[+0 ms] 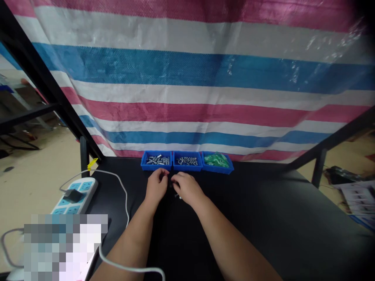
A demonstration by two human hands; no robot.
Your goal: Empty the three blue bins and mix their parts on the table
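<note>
My left hand (157,186) is over the black table, just in front of the blue bins, its fingers curled toward the other hand. Close beside it, my right hand (186,187) has its fingers bent in a pinch. Whatever is between the fingertips of either hand is too small and hidden to make out. A few small metal screws (177,196) lie on the table under my right hand. Behind the hands stand a blue bin of short metal cylinders (158,160), a blue bin of small screws (187,160) and a blue bin of green plastic packets (216,160).
On the left lies a white power strip (89,187) with a black plug (72,196). A white cable (125,195) loops over the table near my left forearm. A striped tarp (205,113) hangs behind the bins, between black frame posts (52,86). The lower left corner is pixelated.
</note>
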